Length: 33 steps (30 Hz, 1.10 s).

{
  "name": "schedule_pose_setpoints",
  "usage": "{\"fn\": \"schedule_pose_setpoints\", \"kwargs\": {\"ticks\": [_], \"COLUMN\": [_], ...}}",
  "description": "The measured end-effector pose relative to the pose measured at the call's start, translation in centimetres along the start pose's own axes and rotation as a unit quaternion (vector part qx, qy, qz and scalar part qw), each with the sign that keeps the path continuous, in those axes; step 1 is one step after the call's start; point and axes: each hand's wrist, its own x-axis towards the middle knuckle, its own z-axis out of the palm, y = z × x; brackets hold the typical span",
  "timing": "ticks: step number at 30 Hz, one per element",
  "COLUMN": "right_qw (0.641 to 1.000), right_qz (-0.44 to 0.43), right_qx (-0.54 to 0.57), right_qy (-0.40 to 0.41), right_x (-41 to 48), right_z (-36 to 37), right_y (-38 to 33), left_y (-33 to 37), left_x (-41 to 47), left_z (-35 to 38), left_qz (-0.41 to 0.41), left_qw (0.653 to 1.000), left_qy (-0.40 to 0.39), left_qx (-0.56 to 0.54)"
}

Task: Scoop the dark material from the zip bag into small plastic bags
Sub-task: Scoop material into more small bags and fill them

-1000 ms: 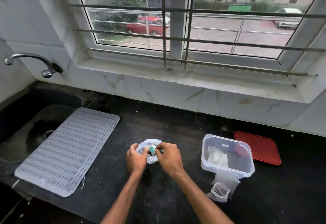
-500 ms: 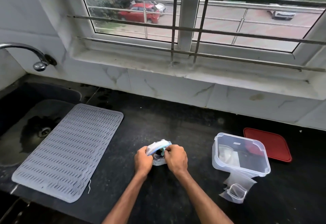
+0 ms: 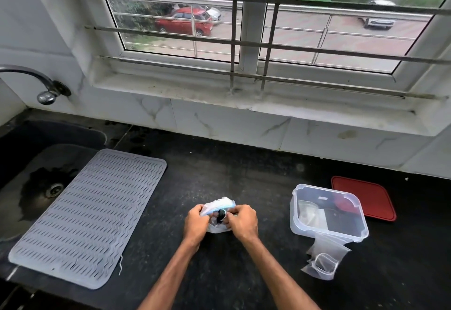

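A: Now, the hands first?

B: Left hand and right hand, close together. Each has its fingers curled on the mouth of the zip bag, one hand per side.

A: The bag's place?

B: Between the hands, low over the middle of the counter. Whether it rests there, I cannot tell. A blue zip strip runs along the top, and dark material shows in the opening.

A: To the right?

B: One clear tub, uncovered, holding folded plastic and something red I cannot make out. One red lid lies flat just behind the tub. The small bags lie on the counter against the tub's near edge.

A: To the left?

B: One grey mat, lying partly over the sink. One tap sits on the wall above the sink.
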Motion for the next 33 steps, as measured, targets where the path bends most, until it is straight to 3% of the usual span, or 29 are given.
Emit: {"fn": "schedule_pose_setpoints", "kwargs": {"ticks": [3, 6, 9, 15, 20, 26, 28, 33], "right_qw": [1.000, 1.000, 0.999, 0.994, 0.976, 0.959, 0.959, 0.967], "right_qz": [-0.017, -0.002, 0.011, 0.000, 0.009, -0.017, -0.022, -0.025], "right_qx": [-0.012, -0.001, 0.032, 0.102, 0.192, 0.255, 0.262, 0.251], "right_qy": [-0.003, -0.014, -0.021, -0.048, -0.105, -0.122, -0.108, -0.018], "right_x": [-0.2, -0.5, -0.6, -2.5, -3.9, -7.2, -8.4, -10.8], "right_z": [-0.2, -0.9, -1.4, -3.9, -7.5, -14.4, -17.0, -23.6], "right_y": [-0.3, -0.5, -0.3, -1.2, -1.2, 0.5, 1.8, 6.8], "left_y": [-0.1, 0.5, 1.1, 2.8, 2.8, 3.5, 3.8, 1.4], "left_x": [0.2, -0.1, -0.9, -2.7, -2.8, -5.7, -7.7, -13.4], "left_z": [0.2, 0.3, 0.1, -0.1, -0.4, 0.9, 3.1, 11.3], "left_qz": [-0.013, -0.038, -0.033, 0.071, 0.091, 0.263, 0.296, 0.298], "left_qw": [1.000, 0.998, 0.994, 0.970, 0.977, 0.937, 0.938, 0.950], "left_qy": [-0.015, 0.043, 0.097, 0.124, 0.063, 0.187, 0.161, -0.065], "left_qx": [-0.020, -0.020, 0.048, 0.198, 0.185, 0.133, 0.080, 0.074]}}
